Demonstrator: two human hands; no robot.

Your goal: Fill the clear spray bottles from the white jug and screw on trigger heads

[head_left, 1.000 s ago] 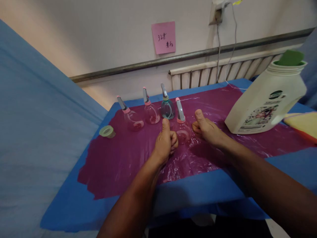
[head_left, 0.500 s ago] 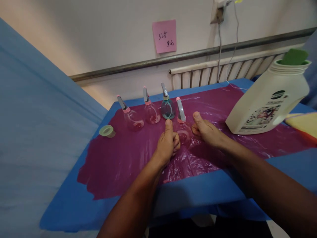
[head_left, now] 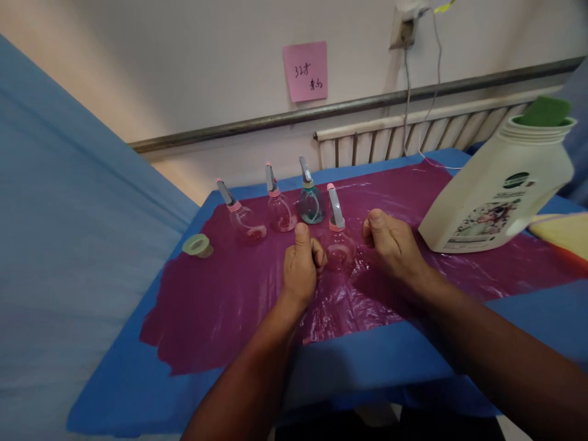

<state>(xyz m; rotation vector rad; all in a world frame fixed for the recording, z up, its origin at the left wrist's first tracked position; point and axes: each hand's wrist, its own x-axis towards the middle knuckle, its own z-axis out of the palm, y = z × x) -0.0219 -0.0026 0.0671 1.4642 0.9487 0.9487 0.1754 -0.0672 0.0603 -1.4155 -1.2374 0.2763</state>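
A clear pink spray bottle (head_left: pixel 340 250) with a grey trigger head stands upright between my two hands. My left hand (head_left: pixel 302 263) is a loose fist with the thumb up, close by the bottle's left side; I cannot tell if it touches. To the right, a little apart from the bottle, my right hand (head_left: pixel 392 242) is closed the same way. Neither fist shows anything in it. Behind my left hand stand a teal spray bottle (head_left: pixel 312 205) and a pink spray bottle (head_left: pixel 282 212). Another pink spray bottle (head_left: pixel 247 224) is farther left.
A purple plastic sheet (head_left: pixel 220 306) covers much of the blue table (head_left: pixel 119 392). A pale green cup (head_left: pixel 197 245) sits at the left. On the right are a big cream jug (head_left: pixel 491 190) with something green in its mouth and a yellow cloth (head_left: pixel 563 233). A blue curtain (head_left: pixel 82 245) hangs left.
My hands have moved apart: the left slightly to the left, the right slightly to the right, away from the front pink spray bottle. Both stay closed with thumbs up. The bottles have not moved.
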